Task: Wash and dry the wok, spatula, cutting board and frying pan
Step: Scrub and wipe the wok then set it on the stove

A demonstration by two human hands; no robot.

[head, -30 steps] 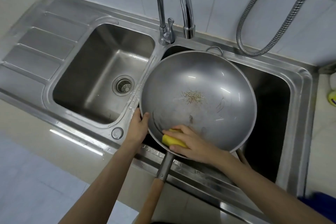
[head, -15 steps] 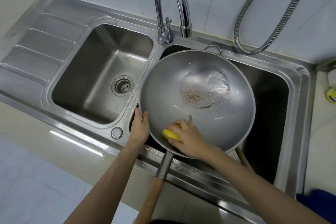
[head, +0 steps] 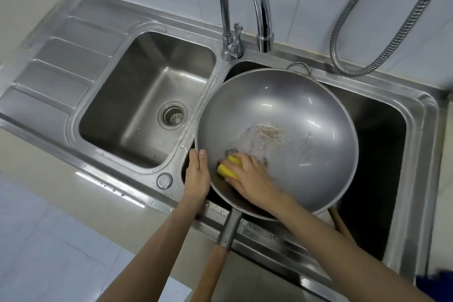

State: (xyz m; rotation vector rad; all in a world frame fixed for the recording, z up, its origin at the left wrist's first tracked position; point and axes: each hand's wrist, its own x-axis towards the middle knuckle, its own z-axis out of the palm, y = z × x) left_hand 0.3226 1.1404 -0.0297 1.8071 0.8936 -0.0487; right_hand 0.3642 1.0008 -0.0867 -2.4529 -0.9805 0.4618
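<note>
Right hand (head: 252, 179), sponge (head: 229, 167) in wok (head: 294, 130)

Left hand (head: 198, 177) gripping the wok (head: 294, 115) rim, right hand (head: 250, 179) fingers curled on the sponge (head: 229, 168)

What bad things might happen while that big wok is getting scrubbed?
The wok sits tilted over the right basin, steadied only by the left hand on its rim, so hard scrubbing might tip it. The right hand works the sponge near the edge, so the brown residue in the middle may get missed.
</note>
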